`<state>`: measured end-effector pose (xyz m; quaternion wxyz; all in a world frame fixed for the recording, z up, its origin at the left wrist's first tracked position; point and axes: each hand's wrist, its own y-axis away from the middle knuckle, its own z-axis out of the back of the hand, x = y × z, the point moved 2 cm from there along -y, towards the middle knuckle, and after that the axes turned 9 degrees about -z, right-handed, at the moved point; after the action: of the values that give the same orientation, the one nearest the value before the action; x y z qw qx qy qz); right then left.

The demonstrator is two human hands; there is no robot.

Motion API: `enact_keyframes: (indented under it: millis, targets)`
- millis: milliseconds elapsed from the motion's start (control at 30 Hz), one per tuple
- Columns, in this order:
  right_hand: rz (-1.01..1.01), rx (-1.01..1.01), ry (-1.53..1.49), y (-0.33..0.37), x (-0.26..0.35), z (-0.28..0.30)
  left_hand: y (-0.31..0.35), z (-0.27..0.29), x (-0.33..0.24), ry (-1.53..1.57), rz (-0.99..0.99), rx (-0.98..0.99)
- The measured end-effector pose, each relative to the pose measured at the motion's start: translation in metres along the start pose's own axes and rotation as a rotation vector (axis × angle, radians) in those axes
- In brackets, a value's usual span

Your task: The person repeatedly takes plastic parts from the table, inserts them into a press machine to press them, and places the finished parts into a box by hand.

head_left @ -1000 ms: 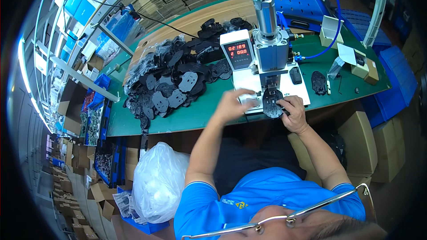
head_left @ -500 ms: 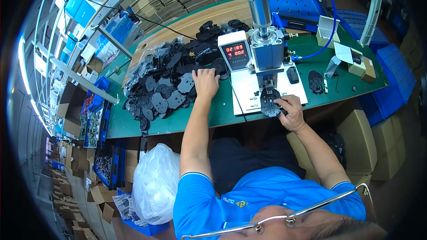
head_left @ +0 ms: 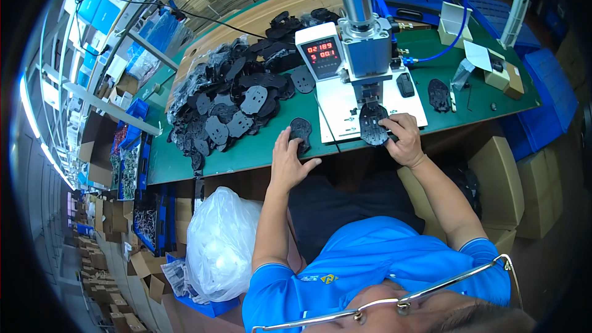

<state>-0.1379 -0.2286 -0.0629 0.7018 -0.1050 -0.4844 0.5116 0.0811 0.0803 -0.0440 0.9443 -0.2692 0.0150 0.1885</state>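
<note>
Left hand (head_left: 287, 165): drawn back from black-plate heap (head_left: 237, 95); open, thumb wide, fingertips at flat black oval plate (head_left: 301, 128)
Right hand (head_left: 404, 140): closed, pinching ribbed black oval plastic piece (head_left: 371, 128), left of hand

On the workbench (head_left: 265, 148), the pneumatic press (head_left: 369, 55) is placed right of the plate pile (head_left: 231, 89); between them, the digital counter (head_left: 320, 52) is set. A single plate (head_left: 300, 129) is located nearer, left of the press base (head_left: 416, 102).
</note>
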Motion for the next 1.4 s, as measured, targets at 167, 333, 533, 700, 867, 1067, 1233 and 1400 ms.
enact_keyframes:
  millis: [167, 333, 533, 700, 867, 1067, 1233, 1400]
  targets:
    - [0.003, -0.009, -0.050, 0.001, -0.001, -0.011, 0.030, 0.006, 0.010, 0.001, -0.080, 0.119]
    - [0.005, -0.012, -0.035, -0.002, 0.000, -0.004, 0.021, 0.019, -0.014, 0.122, -0.102, -0.024]
    - [-0.137, -0.044, -0.183, -0.004, 0.014, 0.020, -0.039, 0.022, -0.087, 0.320, -0.295, -0.150]
    - [-0.247, -0.084, -0.123, 0.055, 0.004, 0.079, -0.077, -0.025, -0.112, 0.371, -0.434, -0.119]
    - [-0.494, -0.064, 0.069, 0.140, -0.024, 0.142, -0.092, -0.059, -0.111, 0.274, -0.480, -0.160]
    - [-0.786, 0.096, 0.291, 0.271, -0.088, 0.190, -0.092, -0.057, -0.116, 0.291, -0.442, -0.110]
    - [-1.006, 0.330, 0.474, 0.261, -0.092, 0.177, -0.094, -0.056, -0.121, 0.275, -0.415, -0.083]
    - [-0.609, 0.150, 0.119, 0.111, -0.028, 0.111, -0.092, -0.054, -0.120, 0.264, -0.401, -0.048]
